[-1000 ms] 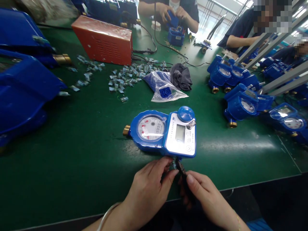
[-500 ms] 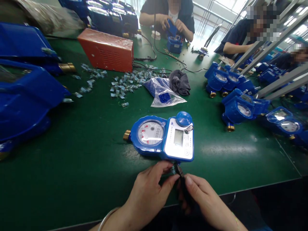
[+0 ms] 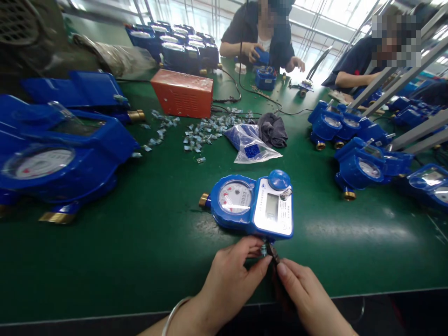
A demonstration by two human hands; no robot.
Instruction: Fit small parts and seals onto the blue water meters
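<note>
Hands are both down at the near edge of the blue water meter [image 3: 251, 205], which sits flat on the green table [image 3: 140, 242] right in front of me. My left hand [image 3: 229, 280] has thumb and fingers pinched shut on a tiny fitting [image 3: 263, 248] under the white display end. Right hand [image 3: 308, 294] is closed around a dark tool [image 3: 275, 261], its tip touching that same spot.
</note>
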